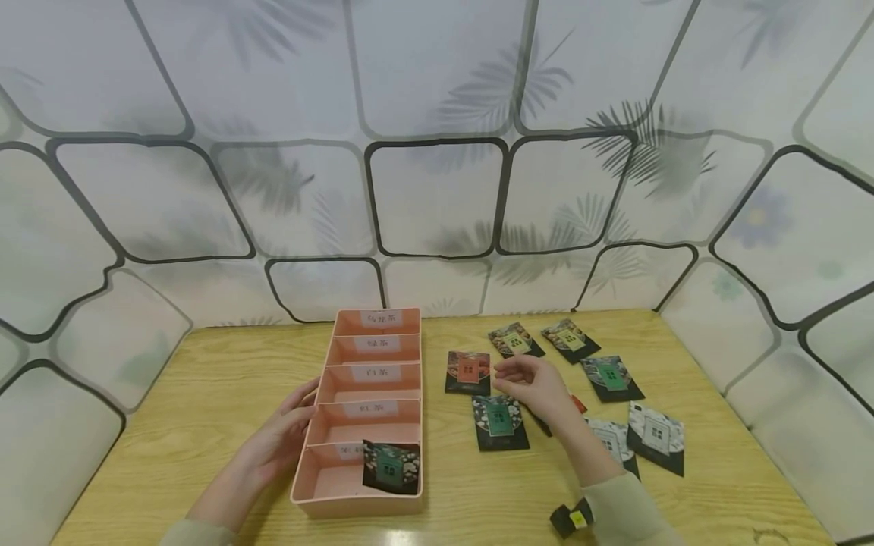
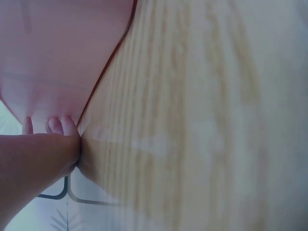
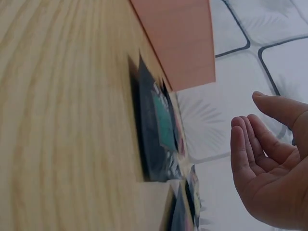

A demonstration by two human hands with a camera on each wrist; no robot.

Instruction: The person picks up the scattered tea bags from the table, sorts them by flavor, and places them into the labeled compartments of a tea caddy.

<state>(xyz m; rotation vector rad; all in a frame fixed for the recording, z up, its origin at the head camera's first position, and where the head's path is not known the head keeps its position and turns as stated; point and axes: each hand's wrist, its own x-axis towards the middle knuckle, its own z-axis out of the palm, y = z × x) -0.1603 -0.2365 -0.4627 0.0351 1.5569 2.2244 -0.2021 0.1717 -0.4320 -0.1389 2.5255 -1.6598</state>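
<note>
My left hand [image 1: 281, 436] rests against the left side of a long pink compartment box [image 1: 356, 506], its fingertips on the outer wall in the left wrist view. A green-labelled tea sachet [image 1: 391, 468] lies in the box's nearest compartment. My right hand [image 1: 538, 388] hovers over the loose sachets, thumb and fingers apart, holding nothing in the right wrist view. Close to its fingertips lies a red-labelled sachet [image 1: 468, 371]. A green-labelled sachet [image 1: 501, 422] lies nearer me. Partly hidden under the right hand is another sachet with a red part [image 1: 579, 403].
Yellow-labelled sachets [image 1: 516, 341] [image 1: 570, 340] lie toward the back. To the right are a green-labelled sachet [image 1: 612, 378] and white-patterned ones [image 1: 656, 437]. A small black object with a yellow patch [image 1: 572, 519] sits by the right sleeve. Patterned panels enclose the wooden table [image 1: 205, 402].
</note>
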